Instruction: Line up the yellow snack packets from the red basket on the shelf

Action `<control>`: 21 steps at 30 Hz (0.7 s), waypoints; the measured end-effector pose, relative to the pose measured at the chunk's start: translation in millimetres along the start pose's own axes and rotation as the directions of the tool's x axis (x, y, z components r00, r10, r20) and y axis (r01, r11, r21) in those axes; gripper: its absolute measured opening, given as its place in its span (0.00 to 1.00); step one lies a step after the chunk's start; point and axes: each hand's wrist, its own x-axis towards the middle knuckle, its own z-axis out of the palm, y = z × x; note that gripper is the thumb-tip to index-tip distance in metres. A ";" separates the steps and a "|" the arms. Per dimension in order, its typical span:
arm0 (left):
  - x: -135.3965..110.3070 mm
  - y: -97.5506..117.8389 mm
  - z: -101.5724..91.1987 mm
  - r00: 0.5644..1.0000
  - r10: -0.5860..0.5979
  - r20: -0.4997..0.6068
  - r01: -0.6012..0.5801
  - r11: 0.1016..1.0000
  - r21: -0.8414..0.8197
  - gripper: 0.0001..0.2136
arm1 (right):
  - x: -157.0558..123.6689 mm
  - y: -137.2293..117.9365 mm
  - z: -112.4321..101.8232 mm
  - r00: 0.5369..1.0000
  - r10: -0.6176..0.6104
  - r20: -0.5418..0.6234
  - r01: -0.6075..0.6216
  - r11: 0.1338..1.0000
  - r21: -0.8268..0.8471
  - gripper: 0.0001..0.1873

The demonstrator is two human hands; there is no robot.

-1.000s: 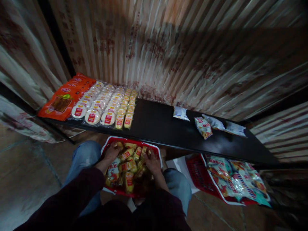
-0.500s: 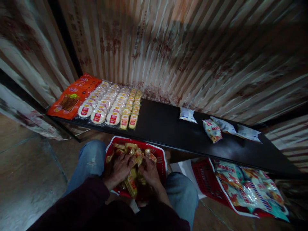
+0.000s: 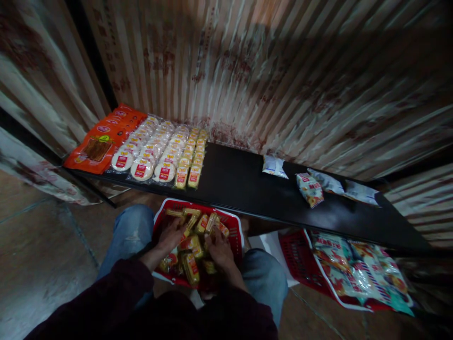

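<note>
A red basket (image 3: 235, 225) rests on my lap between my knees, filled with several small yellow snack packets (image 3: 191, 264). My left hand (image 3: 170, 236) reaches into its left side, fingers curled around packets. My right hand (image 3: 220, 249) is in the middle of the basket, fingers bent over packets near the far rim. What exactly each hand grips is hard to make out in the dim light. Just beyond the basket runs a black shelf (image 3: 240, 189).
On the shelf's left end lie orange packs (image 3: 101, 144), rows of round white cakes (image 3: 148, 151) and a row of yellow packets (image 3: 191, 160). A few loose snack bags (image 3: 309, 189) lie at the right. Another red basket (image 3: 339, 274) with colourful bags sits on the floor at right. A corrugated wall (image 3: 247, 71) stands behind.
Both hands shifted inside the basket, from pressed together over the packets to slightly apart, the left moving toward the left rim. The view swung a little.
</note>
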 end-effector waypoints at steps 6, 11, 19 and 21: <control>-31.1 5.3 18.6 0.938 0.347 -0.005 -0.345 0.933 0.105 0.21 | -6.1 8.9 -15.8 0.964 -0.254 -0.084 0.265 0.951 0.158 0.28; -36.1 -11.3 13.0 0.938 0.346 0.032 -0.347 0.928 0.134 0.20 | -28.7 35.3 -15.3 0.868 -0.496 0.022 0.497 0.868 -0.008 0.36; -12.2 -7.0 -4.1 0.916 0.260 -0.307 -0.309 0.943 -0.122 0.16 | -9.1 34.3 -5.9 0.864 -0.451 -0.223 0.443 0.892 -0.088 0.27; -12.1 -2.8 -7.1 0.936 0.152 -0.317 -0.266 0.895 -0.358 0.16 | -8.2 25.6 -8.3 0.811 -0.501 -0.302 0.524 0.852 -0.006 0.24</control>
